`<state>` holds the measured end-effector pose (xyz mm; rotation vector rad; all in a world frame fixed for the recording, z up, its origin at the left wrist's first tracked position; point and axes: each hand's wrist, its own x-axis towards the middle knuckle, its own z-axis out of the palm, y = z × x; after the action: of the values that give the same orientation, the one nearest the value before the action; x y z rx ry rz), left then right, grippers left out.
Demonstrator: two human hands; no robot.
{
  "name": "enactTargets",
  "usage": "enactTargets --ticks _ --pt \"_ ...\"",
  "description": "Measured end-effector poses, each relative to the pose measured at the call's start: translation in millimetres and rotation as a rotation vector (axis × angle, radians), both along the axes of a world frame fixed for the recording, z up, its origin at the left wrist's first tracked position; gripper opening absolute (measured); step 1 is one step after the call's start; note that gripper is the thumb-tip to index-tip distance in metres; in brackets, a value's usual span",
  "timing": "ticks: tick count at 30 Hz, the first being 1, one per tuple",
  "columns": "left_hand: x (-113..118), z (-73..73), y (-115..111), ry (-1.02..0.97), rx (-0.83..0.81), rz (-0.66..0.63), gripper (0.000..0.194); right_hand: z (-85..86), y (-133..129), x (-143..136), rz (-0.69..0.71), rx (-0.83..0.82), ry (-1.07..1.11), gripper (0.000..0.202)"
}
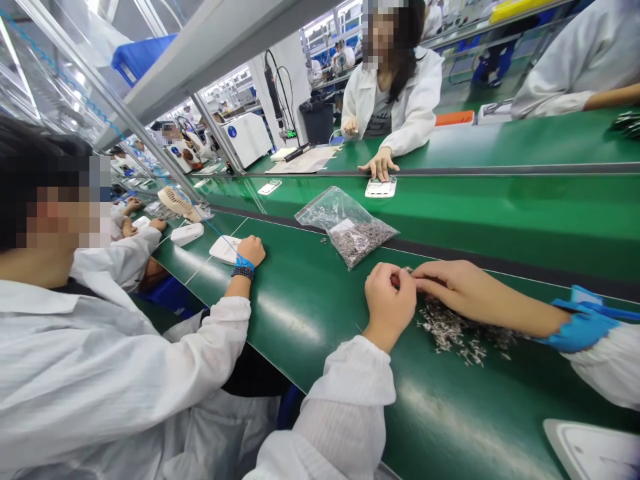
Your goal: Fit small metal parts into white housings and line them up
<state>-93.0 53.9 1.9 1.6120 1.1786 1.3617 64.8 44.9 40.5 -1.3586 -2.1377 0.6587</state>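
My left hand (391,301) is closed in a curl above the green table, its fingertips meeting those of my right hand. My right hand (463,290) reaches in from the right, thumb and fingers pinched together, with a blue band (583,327) around its wrist. Whatever sits between the fingertips is too small and too hidden to name. Beneath my right hand lies a loose pile of small metal parts (453,333), partly covered by it. A clear zip bag (357,233) full of similar small parts lies just beyond my left hand.
A co-worker in white sits at left, one hand (251,251) at a white device (225,249). Across the belt (500,207), another person's hand (380,165) touches a white panel (381,187). A white casing (593,448) lies at lower right. A metal shelf beam (225,53) hangs overhead.
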Motion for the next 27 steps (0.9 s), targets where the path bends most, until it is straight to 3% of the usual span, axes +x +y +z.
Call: enactTargets --ticks 4,8,11,15,19,22,27 --pt "-1.0 -2.5 2.3 0.14 -0.028 0.099 0.021 -4.3 2.2 2.0 0.082 0.018 -0.155 0.046" --pt "-6.2 -2.8 5.2 0.214 0.129 0.253 0.013 2.2 0.2 0.6 -0.021 0.063 -0.172 0.041" --pt "-6.3 4.7 -5.1 0.201 0.442 0.145 0.005 25.8 -6.8 -9.6 -0.203 0.044 0.004 0.036" --pt "6.3 28.9 -48.7 0.179 0.743 -0.047 0.016 64.4 -11.6 -32.4 -0.54 -0.102 0.488 0.03" --pt "10.8 58.7 -99.6 0.134 0.772 -0.024 0.014 88.9 -11.9 -49.9 -0.689 -0.057 0.59 0.023" --pt "0.5 75.2 -122.1 0.191 0.774 -0.041 0.008 97.3 -22.1 -62.1 -0.743 0.019 0.581 0.019" --pt "-21.3 83.2 -148.7 0.111 0.486 -0.025 0.013 101.9 -52.9 -90.5 -0.658 0.078 0.524 0.015"
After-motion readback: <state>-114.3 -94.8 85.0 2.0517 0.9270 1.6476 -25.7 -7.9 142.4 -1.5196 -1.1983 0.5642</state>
